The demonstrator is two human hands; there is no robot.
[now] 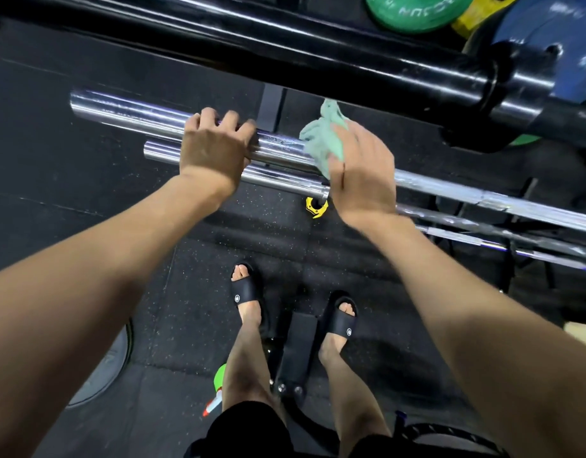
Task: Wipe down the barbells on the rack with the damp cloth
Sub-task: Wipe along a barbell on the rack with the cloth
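Left hand (pixel 215 145) gripping chrome barbell sleeve (pixel 126 110), right hand (pixel 361 173) clutching green cloth (pixel 324 140) against it

Both forearms are bare, no sleeves or watch; black shorts (pixel 252 428) cover the thighs; black slides (pixel 247 289) with a small round white logo on each strap; toes exposed.

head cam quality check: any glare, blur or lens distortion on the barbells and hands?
Head view: bright streaky glare along the chrome barbell sleeve and the black bar above; right hand and green cloth slightly motion-smeared, left hand sharper; wide-angle bowing stretches the forearms at the edges; floor dim and grainy.
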